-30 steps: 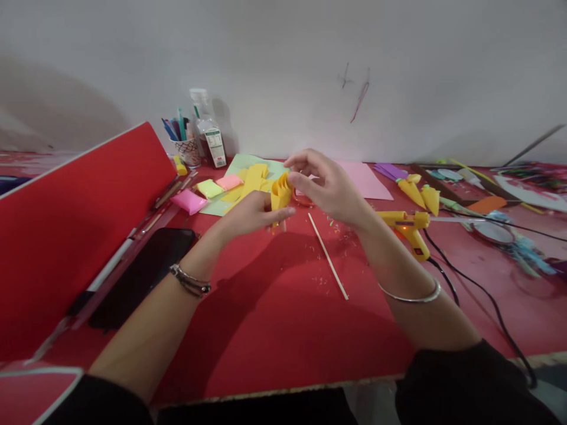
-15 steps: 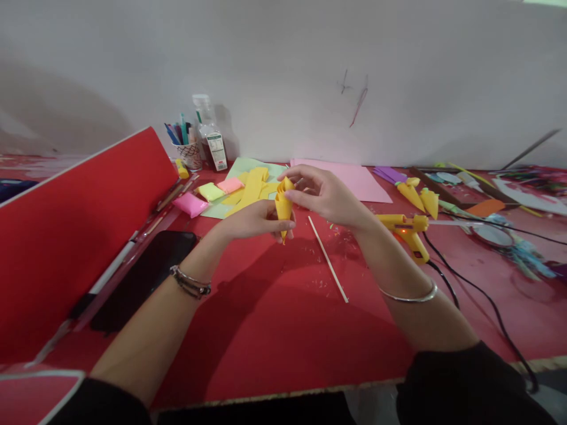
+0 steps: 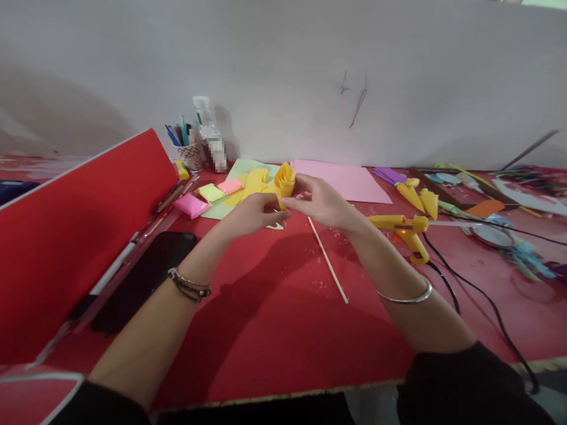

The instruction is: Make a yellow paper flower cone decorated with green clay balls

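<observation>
I count one yellow paper roll [image 3: 284, 179] left of one glue gun [image 3: 411, 231], its base pinched by left hand [image 3: 254, 215] and right hand [image 3: 324, 202]. Three packets [image 3: 191, 205] (pink, yellow, orange) lie farther left; two yellow cones [image 3: 429, 202] behind. The right forearm [image 3: 390, 260] overlaps the gun's nozzle.

A grey wall [image 3: 274, 65] is standing behind a red surface [image 3: 287, 342]. A soft shadow [image 3: 57, 112] is darkening the wall's left.
</observation>
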Available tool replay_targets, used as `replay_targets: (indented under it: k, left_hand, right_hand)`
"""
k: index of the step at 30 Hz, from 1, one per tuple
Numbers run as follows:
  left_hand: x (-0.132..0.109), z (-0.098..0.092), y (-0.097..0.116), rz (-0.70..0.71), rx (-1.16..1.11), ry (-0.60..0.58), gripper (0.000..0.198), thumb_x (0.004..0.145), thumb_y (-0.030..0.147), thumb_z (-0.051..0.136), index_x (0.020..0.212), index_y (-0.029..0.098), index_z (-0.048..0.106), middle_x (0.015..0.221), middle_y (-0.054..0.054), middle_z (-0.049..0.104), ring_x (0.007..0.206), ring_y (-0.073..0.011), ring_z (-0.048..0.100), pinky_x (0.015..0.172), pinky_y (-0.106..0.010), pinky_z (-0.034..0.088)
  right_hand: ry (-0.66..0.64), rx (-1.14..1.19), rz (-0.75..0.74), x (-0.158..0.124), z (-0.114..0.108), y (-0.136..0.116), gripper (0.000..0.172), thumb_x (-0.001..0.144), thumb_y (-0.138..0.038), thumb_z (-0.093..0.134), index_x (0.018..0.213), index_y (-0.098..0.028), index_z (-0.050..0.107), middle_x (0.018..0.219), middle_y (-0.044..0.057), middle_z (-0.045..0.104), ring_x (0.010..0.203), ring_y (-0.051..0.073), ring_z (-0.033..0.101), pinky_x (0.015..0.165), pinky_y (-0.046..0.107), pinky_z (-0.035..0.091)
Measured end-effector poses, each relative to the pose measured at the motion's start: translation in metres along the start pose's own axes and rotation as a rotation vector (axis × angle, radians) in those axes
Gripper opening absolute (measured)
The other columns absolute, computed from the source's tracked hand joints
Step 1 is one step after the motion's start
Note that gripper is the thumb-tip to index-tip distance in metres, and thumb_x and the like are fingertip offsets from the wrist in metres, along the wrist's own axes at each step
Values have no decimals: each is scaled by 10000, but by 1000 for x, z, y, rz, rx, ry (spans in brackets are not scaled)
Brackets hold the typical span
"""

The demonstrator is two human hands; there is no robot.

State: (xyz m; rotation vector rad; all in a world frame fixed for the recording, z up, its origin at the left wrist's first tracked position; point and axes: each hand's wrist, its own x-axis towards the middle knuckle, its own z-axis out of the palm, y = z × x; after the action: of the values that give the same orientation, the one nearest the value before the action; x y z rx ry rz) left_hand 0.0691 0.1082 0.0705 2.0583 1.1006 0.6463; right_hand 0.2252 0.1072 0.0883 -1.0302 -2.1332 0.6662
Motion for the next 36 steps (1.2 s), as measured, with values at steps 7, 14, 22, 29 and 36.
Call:
replay_targets:
  k: [7,14,22,29,36]
  left_hand:
    - [-1,-16,-10,58,-91,101,408,726,335,545,1100,201,456,1050,-72,546,717,-119,569,520,-205,445]
    - [4,-19,-20,131,-250,143,405,757,496,455,911,145,586,846,-50,595,658,-99,555,618,-226,468]
    - [6,-18,-23,150,-312,231,431,675,469,577,947,136,597,866,-52,598,628,-85,541,612,-224,469]
    - [3,-22,-19,157,-276,249,416,645,428,606,943,137,606,869,-56,610,679,-108,539,617,-226,460]
    - [-1,-24,-13,277,-81,349,343,711,343,566,1015,184,553,964,-41,560,655,-83,518,559,-195,438]
  right_hand:
    - [29,-87,31,-1,1,7,161,731,-213,508,874,-137,518,818,43,575,720,132,526,662,284,410]
    - [-52,-90,80,0,11,1,64,753,-196,460,799,-152,469,764,25,524,675,114,483,611,267,376]
    - [4,-170,85,0,17,1,112,740,-259,491,793,-168,455,713,-1,472,678,127,453,594,271,347]
    - [-92,-54,88,0,14,-5,207,786,-275,453,633,-186,345,604,-39,383,532,73,367,494,233,300]
    - [-27,-132,64,0,13,-3,191,772,-282,471,648,-186,362,622,-23,417,557,87,388,508,242,295]
